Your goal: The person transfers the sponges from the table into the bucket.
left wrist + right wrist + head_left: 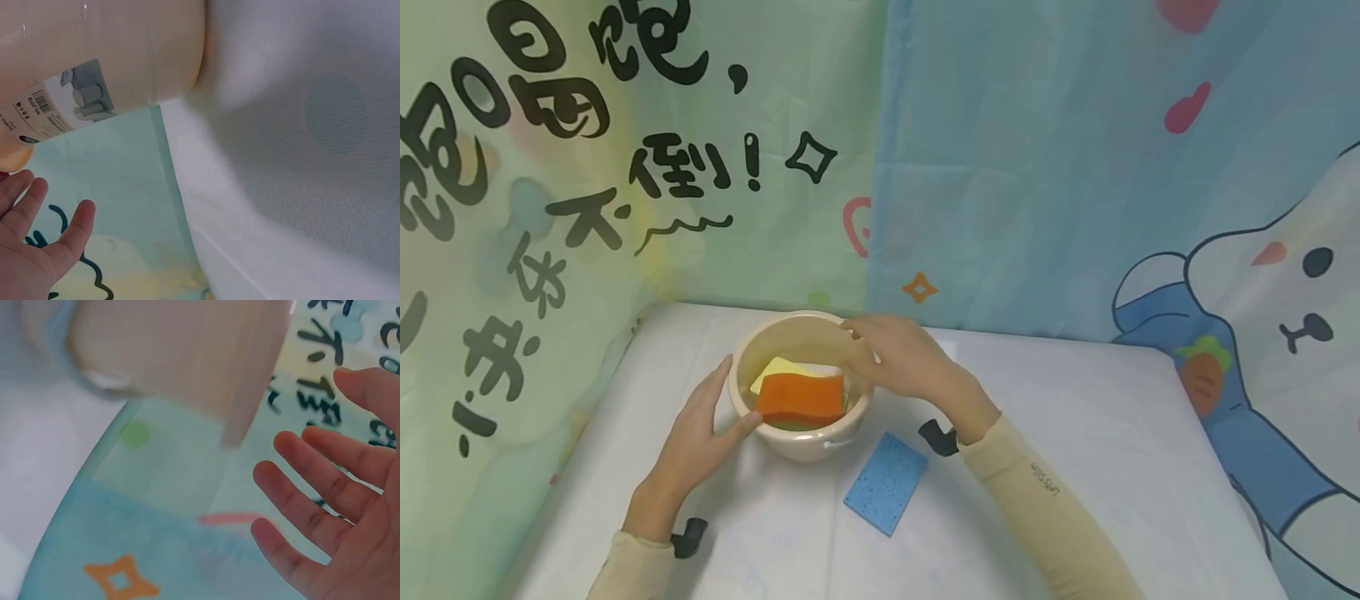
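A cream-coloured bucket (801, 450) stands on the table with an orange sponge (801, 398) and a yellow sponge (778, 367) inside; the orange one partly covers the yellow. My left hand (703, 429) is at the bucket's left side, fingers extended and thumb right at the rim. Over the right rim reaches my right hand (906, 354). In the right wrist view its fingers (306, 500) are spread and hold nothing, beside the bucket wall (169, 356). A blue sponge (886, 483) lies flat on the table, just in front of the bucket to the right.
A white cloth (1060, 467) covers the table. Printed curtains (1015, 183) hang behind it and along the left. The bucket's side carries a paper label (62, 103), and a small handle lug (838, 443) juts from its front.
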A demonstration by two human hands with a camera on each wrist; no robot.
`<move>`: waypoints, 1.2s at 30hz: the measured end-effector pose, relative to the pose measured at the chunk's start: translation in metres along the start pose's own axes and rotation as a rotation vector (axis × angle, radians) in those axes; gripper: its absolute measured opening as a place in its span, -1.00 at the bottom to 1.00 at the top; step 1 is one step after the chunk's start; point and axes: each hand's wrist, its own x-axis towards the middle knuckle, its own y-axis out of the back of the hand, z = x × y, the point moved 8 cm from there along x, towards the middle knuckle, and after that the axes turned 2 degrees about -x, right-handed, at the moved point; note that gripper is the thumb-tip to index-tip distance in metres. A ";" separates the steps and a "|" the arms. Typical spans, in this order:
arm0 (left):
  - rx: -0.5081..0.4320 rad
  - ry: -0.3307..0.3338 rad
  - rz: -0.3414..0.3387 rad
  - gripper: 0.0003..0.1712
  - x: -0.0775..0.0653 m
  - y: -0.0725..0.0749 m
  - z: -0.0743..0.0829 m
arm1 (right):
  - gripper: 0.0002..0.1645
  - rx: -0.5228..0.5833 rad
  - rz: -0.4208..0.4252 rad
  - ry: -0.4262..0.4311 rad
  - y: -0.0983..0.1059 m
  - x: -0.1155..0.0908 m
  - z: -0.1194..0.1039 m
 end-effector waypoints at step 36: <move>0.000 0.007 -0.002 0.04 0.000 0.000 -0.003 | 0.02 0.012 -0.108 -0.569 -0.066 -0.068 0.173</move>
